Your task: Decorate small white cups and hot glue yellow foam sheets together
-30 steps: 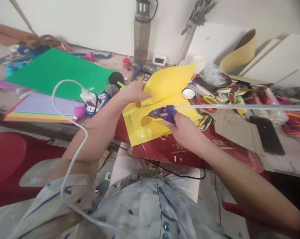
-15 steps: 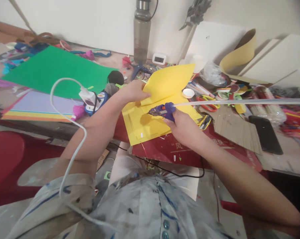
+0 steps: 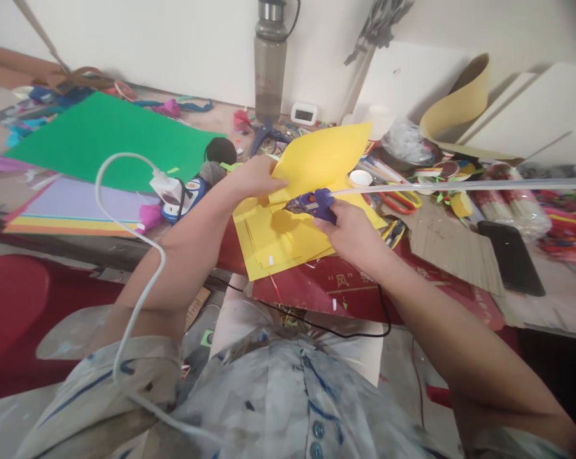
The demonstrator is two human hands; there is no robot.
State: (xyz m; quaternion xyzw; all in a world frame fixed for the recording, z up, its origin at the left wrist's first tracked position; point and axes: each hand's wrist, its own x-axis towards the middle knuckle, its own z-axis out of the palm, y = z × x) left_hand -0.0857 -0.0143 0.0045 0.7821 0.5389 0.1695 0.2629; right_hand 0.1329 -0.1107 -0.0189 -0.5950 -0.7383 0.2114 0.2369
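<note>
well to the left of the yellow paper (image 3: 292, 248), and set farther back, lies a green sheet (image 3: 115, 140); in front of it, also left of the yellow paper, is a stack of coloured sheets (image 3: 77, 203), and nearer on that side a white plug (image 3: 169, 194) with a pale cable. at the far left edge of the yellow paper the left hand (image 3: 259, 177) is closed in a pinch, thumb showing on the left edge of a raised yellow sheet (image 3: 323, 153), the other fingers partly hidden behind it. the raised yellow sheet leans up over the back of the yellow paper. the blue glue gun (image 3: 314, 204) is over the middle of the yellow paper, its long axis running left to right, nozzle pointing left and dipping slightly; i can't tell whether the tip touches. it lies right of the left hand, and juts out leftward from the right hand (image 3: 354, 233), which is wrapped around its handle, at the right part of the yellow paper. a long clear stick (image 3: 460, 187) runs right from the gun's rear, well past the yellow paper. right of the yellow paper come ridged cardboard (image 3: 453, 245), then a dark phone (image 3: 511, 258).
</note>
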